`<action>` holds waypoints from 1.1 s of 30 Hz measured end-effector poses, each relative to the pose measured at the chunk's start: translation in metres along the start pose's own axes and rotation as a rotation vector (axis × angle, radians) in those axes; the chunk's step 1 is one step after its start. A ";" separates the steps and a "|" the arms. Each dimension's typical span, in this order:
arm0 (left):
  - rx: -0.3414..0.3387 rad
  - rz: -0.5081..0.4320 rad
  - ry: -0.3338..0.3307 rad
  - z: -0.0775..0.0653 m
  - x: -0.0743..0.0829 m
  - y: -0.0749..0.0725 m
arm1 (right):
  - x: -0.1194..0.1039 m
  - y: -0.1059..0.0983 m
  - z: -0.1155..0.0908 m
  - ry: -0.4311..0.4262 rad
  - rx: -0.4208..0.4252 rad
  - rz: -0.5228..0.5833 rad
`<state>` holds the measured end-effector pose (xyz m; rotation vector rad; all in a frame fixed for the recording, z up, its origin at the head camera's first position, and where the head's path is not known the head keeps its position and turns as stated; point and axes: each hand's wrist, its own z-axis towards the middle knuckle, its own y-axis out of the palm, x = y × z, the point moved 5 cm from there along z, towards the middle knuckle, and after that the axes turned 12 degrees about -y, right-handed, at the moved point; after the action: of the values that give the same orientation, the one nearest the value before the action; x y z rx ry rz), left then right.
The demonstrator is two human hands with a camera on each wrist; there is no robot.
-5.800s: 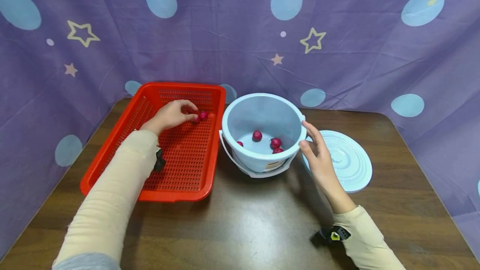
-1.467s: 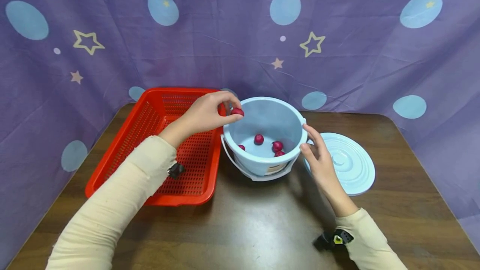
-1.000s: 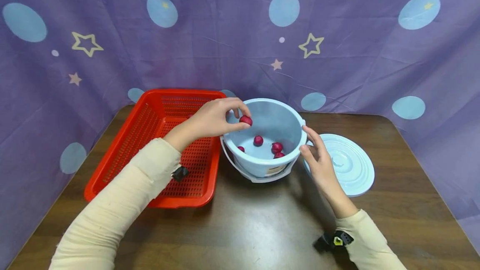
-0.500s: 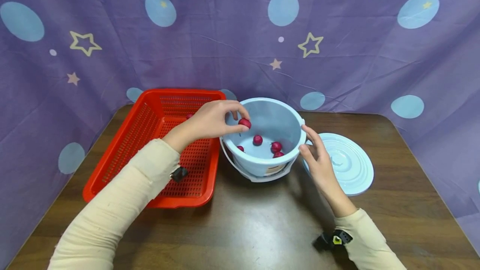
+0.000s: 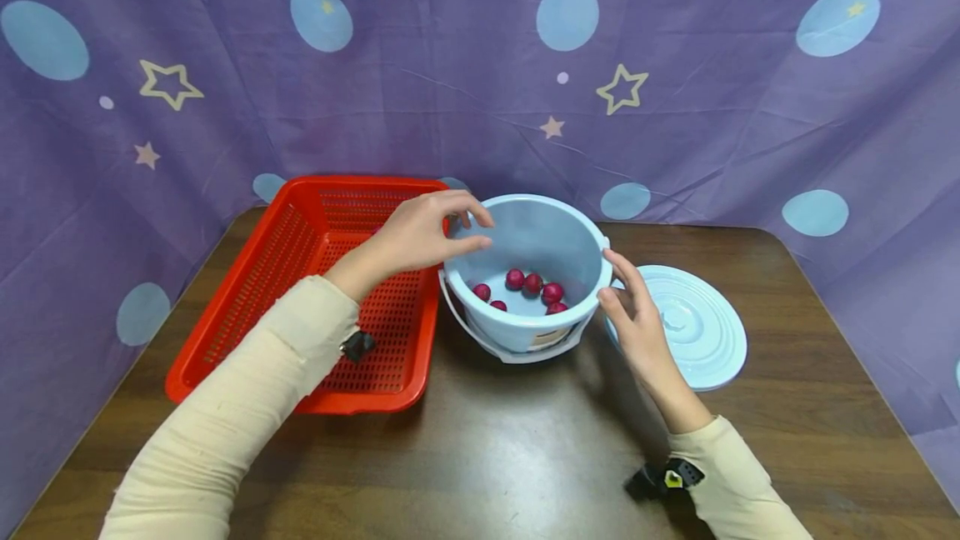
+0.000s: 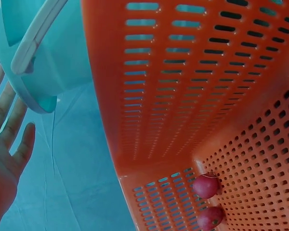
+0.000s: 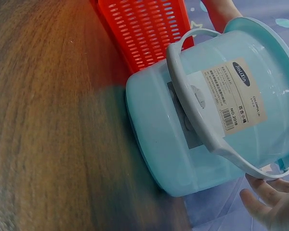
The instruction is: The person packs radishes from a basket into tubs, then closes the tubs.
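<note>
My left hand [image 5: 420,232] reaches over the left rim of a pale blue bucket [image 5: 468,307], thumb and fingers spread with nothing between them. Several small round crimson radishes [image 5: 552,293] lie on the bucket's floor. On the bucket's right side, the fingertips of my right hand [image 5: 637,315] rest against the rim; the right wrist view shows these fingers [image 7: 262,192] beside the end of the handle [image 7: 197,120]. Two more radishes [image 6: 205,186] sit in a corner of the red basket [image 6: 106,96] in the left wrist view, mostly hidden behind my left hand in the head view.
The perforated red basket stands left of the bucket, close against it. A round pale blue lid [image 5: 697,332] lies on the wooden table [image 5: 480,457] to the right, partly behind my right hand. A purple patterned curtain [image 5: 465,65] hangs behind the table.
My left hand carried a radish from the basket to over the bucket and has let it go. The bucket holds more radishes than before. My right hand has stayed at the rim.
</note>
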<state>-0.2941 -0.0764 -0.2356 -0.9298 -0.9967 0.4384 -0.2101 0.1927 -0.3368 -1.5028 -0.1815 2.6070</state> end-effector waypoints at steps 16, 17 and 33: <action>0.021 -0.062 -0.073 0.000 -0.021 -0.012 | 0.000 0.000 -0.001 0.002 0.004 -0.009; 0.025 -0.068 -0.081 0.001 -0.024 -0.013 | 0.000 0.000 -0.001 0.002 0.004 -0.010; 0.094 -0.104 -0.217 0.001 -0.075 -0.027 | 0.001 0.001 -0.002 -0.001 0.014 -0.012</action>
<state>-0.3349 -0.1432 -0.2516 -0.7527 -1.2056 0.5016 -0.2091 0.1914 -0.3384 -1.4905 -0.1715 2.5943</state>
